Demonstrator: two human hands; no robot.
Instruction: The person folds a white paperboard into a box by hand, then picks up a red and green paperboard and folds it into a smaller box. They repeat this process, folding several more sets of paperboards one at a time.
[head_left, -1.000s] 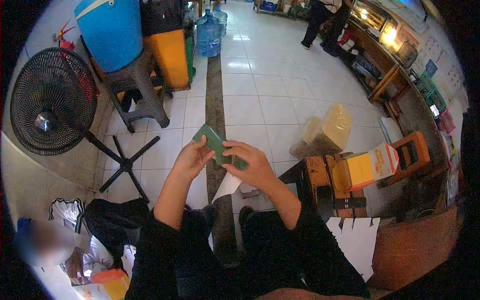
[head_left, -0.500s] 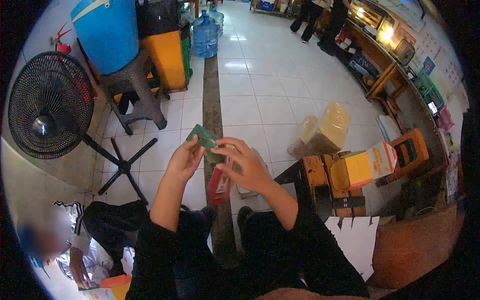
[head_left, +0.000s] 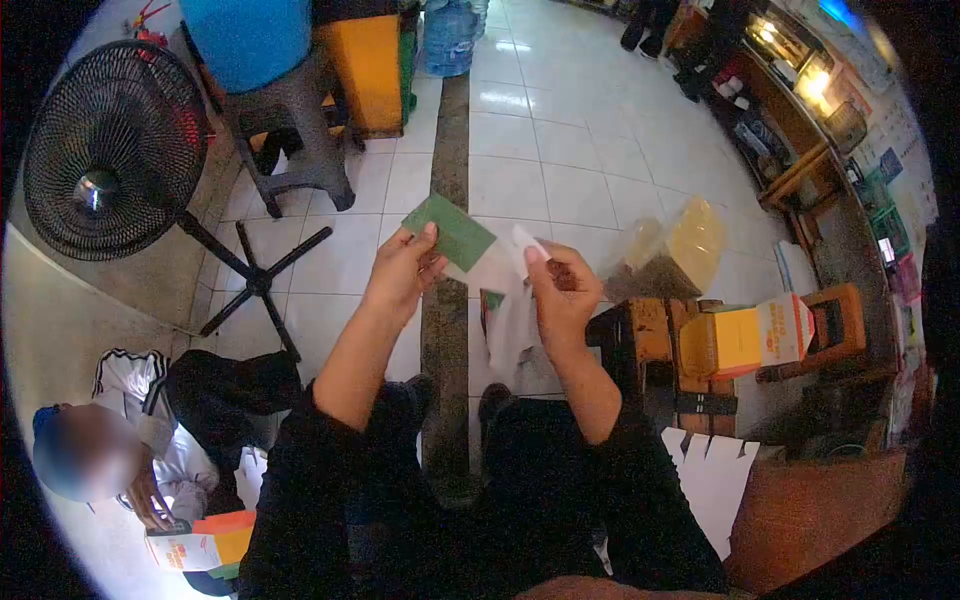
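Note:
My left hand (head_left: 405, 265) pinches a flat green rectangular pad (head_left: 455, 232) by its lower left edge, thumb on top. My right hand (head_left: 565, 290) is closed on a thin white wrapper (head_left: 522, 242), pinched between thumb and fingers. Pale, blurred film spreads from the wrapper toward the pad's lower right corner and overlaps it in this view. Below hangs more whitish material, smeared by motion, with a small green patch near it. Both hands are held out over the tiled floor, in front of my lap.
A black fan (head_left: 115, 155) stands at left beside a grey stool (head_left: 305, 140). At right are a wooden bench (head_left: 650, 335) with a yellow-and-white carton (head_left: 725, 340) and a yellow plastic-wrapped stack (head_left: 690, 250). Another person (head_left: 175, 440) sits low at left, a hand near another carton (head_left: 190, 550).
My hands have moved apart, the right one going right and up with the white wrapper. The green pad now lies flatter to view; the red-labelled part no longer shows. The view has shifted.

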